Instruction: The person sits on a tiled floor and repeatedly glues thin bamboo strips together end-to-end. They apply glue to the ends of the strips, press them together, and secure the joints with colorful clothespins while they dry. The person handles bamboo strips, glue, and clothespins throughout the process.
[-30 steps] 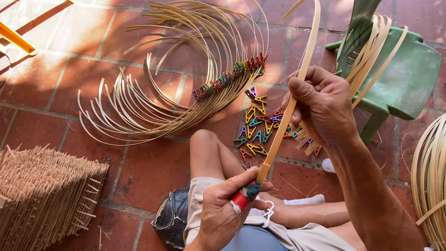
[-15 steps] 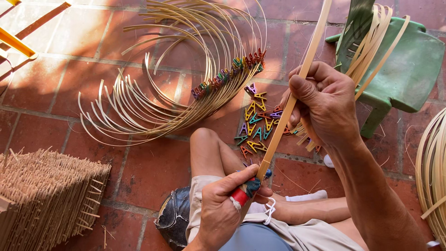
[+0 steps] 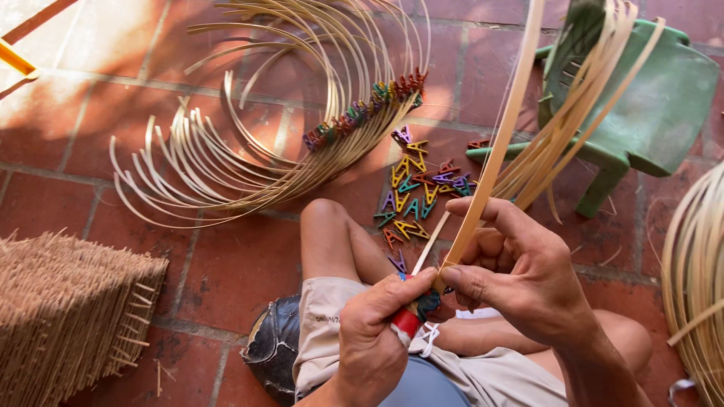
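Two hands [image 3: 452, 309] on one bamboo strip [image 3: 494, 162]

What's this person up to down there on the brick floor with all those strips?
A seated person is working a long bamboo strip. The left hand grips a small red-handled tool at the strip's lower end, while the right hand pinches the strip just above it. Ahead lie a fan of curved strips held with coloured clips, loose clips and a green plastic chair.
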